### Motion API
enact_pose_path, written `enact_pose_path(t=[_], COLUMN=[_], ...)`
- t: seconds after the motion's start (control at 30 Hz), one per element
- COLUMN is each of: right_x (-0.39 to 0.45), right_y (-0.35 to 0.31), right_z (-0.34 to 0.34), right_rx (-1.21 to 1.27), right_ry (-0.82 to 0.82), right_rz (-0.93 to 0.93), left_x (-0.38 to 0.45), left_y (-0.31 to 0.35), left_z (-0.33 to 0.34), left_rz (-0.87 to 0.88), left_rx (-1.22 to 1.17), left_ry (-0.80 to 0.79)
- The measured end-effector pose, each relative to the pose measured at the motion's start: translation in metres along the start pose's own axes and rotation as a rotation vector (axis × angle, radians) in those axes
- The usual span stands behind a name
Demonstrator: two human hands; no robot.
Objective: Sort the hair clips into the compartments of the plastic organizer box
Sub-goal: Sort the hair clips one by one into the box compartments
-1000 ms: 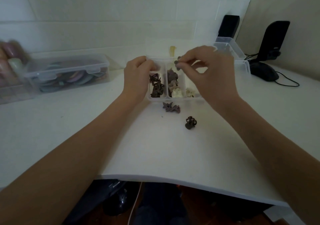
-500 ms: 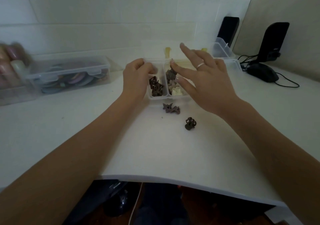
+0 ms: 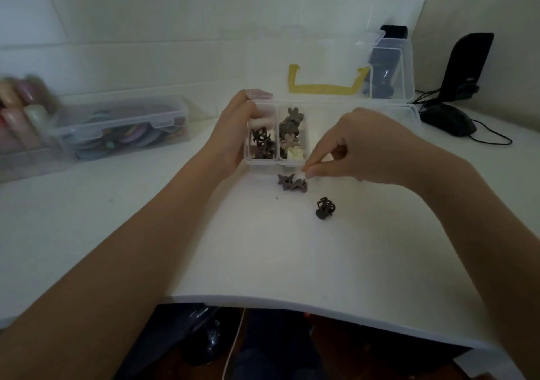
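The clear plastic organizer box [image 3: 277,162] stands open on the white table, its lid upright behind it. My left hand [image 3: 233,134] grips the box's left wall, thumb inside the left compartment, which holds dark brown clips [image 3: 262,145]. The middle compartment holds brown, beige and cream flower clips [image 3: 289,134]. Two flat brown clips [image 3: 292,183] lie just in front of the box. My right hand [image 3: 365,148] hovers over them with thumb and forefinger tips together, touching or nearly touching the right one; nothing shows between the fingers. A dark claw clip [image 3: 325,208] sits alone nearer me.
A clear lidded box [image 3: 122,125] of coloured items sits at the left, with blurred jars beyond it. At the back right are another clear container [image 3: 391,67], a black mouse [image 3: 447,119] with its cable, and a black speaker [image 3: 467,64]. The table's front edge [image 3: 321,303] is close.
My right hand let a brown clip go over the middle compartment, spread its fingers, then came down toward me to the two clips before the box. The left hand stayed on the box.
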State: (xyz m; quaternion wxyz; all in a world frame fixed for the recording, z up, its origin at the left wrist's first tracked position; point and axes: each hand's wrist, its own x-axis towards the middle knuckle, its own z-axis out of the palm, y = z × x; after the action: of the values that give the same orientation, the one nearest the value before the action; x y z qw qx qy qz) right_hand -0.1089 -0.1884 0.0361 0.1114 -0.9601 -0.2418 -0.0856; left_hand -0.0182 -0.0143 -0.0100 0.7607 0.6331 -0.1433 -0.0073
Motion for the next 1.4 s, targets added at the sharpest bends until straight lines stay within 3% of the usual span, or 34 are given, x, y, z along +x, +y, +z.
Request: enact_pose_path(t=[0.27,0.47,0.63,0.83,1.13,1.23,1.4], right_x=[-0.001,0.003,0.003,0.007,0.01,0.01,0.008], right_y=[-0.013,-0.018,-0.018,-0.012,0.007,0.014,0.034], right_z=[0.014,0.029,0.022,0.019,0.018,0.017,0.003], right_rx=[-0.332,-0.317,-0.068,0.347,0.873,0.946,0.867], right_ry=[0.051,0.006,0.045,0.208,0.136,0.144,0.459], right_rz=[0.013,0.013,-0.032,-0.061,0.048,0.033,0.141], left_x=[0.004,0.005,0.006,0.006,0.005,0.004,0.003], left_y=[-0.005,-0.006,-0.006,-0.007,-0.005,-0.004,-0.001], left_z=[-0.001,-0.001,-0.001,-0.002,-0.003,-0.003,-0.009], left_rz=[0.026,0.028,0.05,0.077,0.043,0.033,-0.001], left_rx=[0.027,0.041,0.062,0.076,0.072,0.064,0.082], left_ry=[0.045,0.075,0.075,0.08,0.074,0.067,0.103])
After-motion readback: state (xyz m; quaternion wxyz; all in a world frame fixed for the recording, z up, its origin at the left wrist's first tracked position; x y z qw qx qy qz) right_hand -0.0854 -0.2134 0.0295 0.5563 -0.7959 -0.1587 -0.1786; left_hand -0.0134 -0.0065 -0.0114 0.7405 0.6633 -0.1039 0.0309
